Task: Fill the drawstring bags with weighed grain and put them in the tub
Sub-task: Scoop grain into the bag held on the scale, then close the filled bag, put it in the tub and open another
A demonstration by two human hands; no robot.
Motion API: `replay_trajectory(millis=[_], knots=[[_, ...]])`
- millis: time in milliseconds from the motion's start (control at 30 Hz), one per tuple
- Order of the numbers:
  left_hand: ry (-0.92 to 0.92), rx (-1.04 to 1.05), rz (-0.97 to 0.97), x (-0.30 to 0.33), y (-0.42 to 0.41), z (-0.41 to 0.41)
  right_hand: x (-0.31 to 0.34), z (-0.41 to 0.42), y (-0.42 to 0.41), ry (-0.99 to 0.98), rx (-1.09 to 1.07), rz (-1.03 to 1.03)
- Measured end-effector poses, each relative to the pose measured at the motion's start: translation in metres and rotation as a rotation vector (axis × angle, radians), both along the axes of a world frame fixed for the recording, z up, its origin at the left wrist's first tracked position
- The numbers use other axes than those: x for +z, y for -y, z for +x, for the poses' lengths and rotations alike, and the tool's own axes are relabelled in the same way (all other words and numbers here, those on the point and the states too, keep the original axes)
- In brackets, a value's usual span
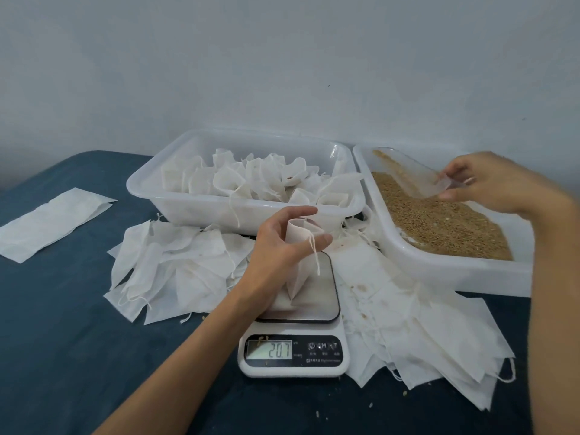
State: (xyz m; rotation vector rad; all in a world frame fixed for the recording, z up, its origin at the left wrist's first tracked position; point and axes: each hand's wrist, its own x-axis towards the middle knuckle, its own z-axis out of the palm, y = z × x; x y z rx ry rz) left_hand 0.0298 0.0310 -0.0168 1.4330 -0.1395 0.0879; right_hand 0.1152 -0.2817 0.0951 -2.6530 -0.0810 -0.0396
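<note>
Drawstring bag [296, 262] stands on the scale [301, 309] plate w/ its long axis roughly upright, mouth up top, drawstring dangling down the front. Left of it: a flat strip of bag material [53, 222] on the blue cloth, then a loose pile of empty bags [175, 271]. Behind, the tub [241, 208] already has many filled bags in it. Left hand [282, 246] is curled round the bag's upper part, thumb and fingers holding the mouth open. Display [270, 349] reads 20.7.

Right side: grain tray [452, 265] w/ the right hand [489, 180] over it, pinching a clear plastic scoop [417, 177] that dips into the grain [439, 221]. More empty bags [439, 324] lie below the tray.

Key relation: the bag mouth lies left of and nearer than the scoop, so the right hand is the one to carry grain across, prob. down into the opening the left hand steadies. Spill risk looks real, as the mouth is narrow.
</note>
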Motion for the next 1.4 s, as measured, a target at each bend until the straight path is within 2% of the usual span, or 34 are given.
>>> replay_trajectory(millis=[67, 167, 267, 400, 500, 600, 667, 767, 867, 967, 1133, 1233, 1300, 1400], knots=[[0.003, 0.010, 0.016, -0.001, -0.001, 0.001, -0.013, 0.007, 0.016, -0.019, -0.151, -0.084], [0.012, 0.019, 0.015, -0.002, -0.001, 0.002, -0.033, 0.012, 0.033, -0.186, -0.267, -0.241], [0.005, -0.020, 0.036, -0.003, 0.000, 0.003, -0.047, 0.016, 0.043, -0.375, -0.268, -0.344], [-0.014, -0.073, 0.123, -0.003, -0.001, 0.003, -0.054, 0.021, 0.038, -0.417, -0.197, -0.404], [0.020, -0.077, 0.140, -0.004, -0.002, 0.005, -0.033, 0.015, 0.024, -0.325, -0.092, -0.360], [0.052, -0.065, 0.148, -0.003, -0.002, 0.005, 0.001, -0.008, 0.000, -0.153, 0.118, -0.047], [0.077, -0.052, 0.102, 0.005, -0.003, 0.003, 0.018, -0.028, -0.024, -0.144, 0.356, 0.097], [0.160, 0.026, 0.066, 0.033, -0.007, 0.015, 0.025, -0.048, -0.057, -0.304, 0.588, 0.055], [0.244, 0.156, 0.084, 0.066, -0.013, 0.043, 0.016, -0.043, -0.077, -0.350, 0.609, -0.078], [0.211, 0.268, 0.209, 0.079, -0.013, 0.073, 0.006, -0.034, -0.083, -0.339, 0.559, -0.135], [0.107, 0.319, 0.547, 0.053, -0.021, 0.092, 0.006, -0.028, -0.069, -0.268, 0.516, -0.012], [0.111, 0.356, 0.577, 0.053, -0.022, 0.089, 0.010, -0.028, -0.059, -0.267, 0.501, -0.011], [0.233, 0.441, 0.674, 0.055, -0.015, 0.078, 0.012, -0.027, -0.053, -0.265, 0.489, -0.005], [0.600, 0.546, 0.873, 0.044, 0.011, 0.039, 0.015, -0.028, -0.044, -0.248, 0.464, 0.022]])
